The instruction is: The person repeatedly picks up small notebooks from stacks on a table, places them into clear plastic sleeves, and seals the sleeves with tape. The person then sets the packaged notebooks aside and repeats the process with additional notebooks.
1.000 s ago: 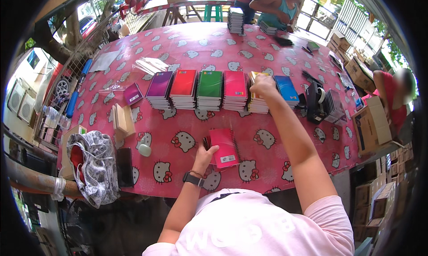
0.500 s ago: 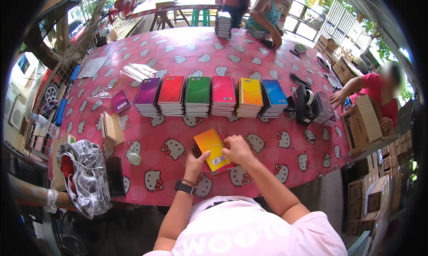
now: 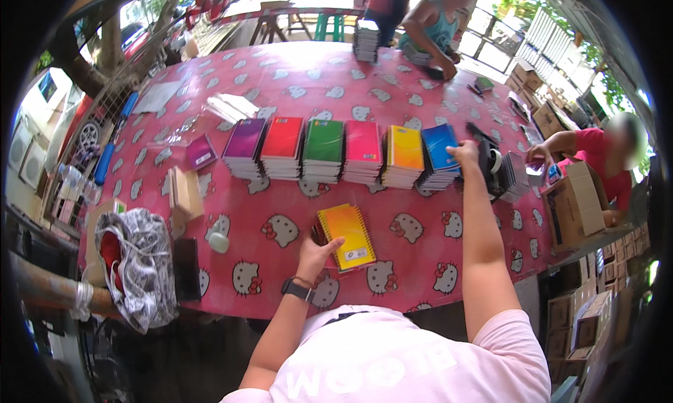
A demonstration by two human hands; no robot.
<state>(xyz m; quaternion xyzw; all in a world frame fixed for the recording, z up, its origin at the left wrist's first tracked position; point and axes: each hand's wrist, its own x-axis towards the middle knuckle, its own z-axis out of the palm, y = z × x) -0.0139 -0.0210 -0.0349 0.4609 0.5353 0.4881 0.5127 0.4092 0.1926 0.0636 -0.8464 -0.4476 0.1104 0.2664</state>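
Note:
My left hand [image 3: 319,256] is closed on a small set of spiral notebooks, its thumb over the front of the yellow notebook [image 3: 348,236] on top. Darker covers peek out at that set's left edge; how many lie below is hidden. My right arm stretches forward, and my right hand [image 3: 464,154] pinches the right edge of the top blue notebook [image 3: 439,145] on its stack. To the left of it stand stacks of yellow [image 3: 404,149], pink [image 3: 362,142], green [image 3: 324,141], red [image 3: 282,138] and purple [image 3: 245,138] notebooks in one row.
Right of the blue stack are a black tape dispenser [image 3: 488,166] and a dark notebook stack [image 3: 515,175]. A person at the right is beside a cardboard box [image 3: 575,201]; others are at the far edge. A patterned bag [image 3: 140,270], phone [image 3: 187,268] and loose purple notebook [image 3: 202,152] lie left.
My right hand has left the yellow notebook and reached forward and right to the blue stack. My left hand still holds the set, now turned more upright. The view has shifted slightly.

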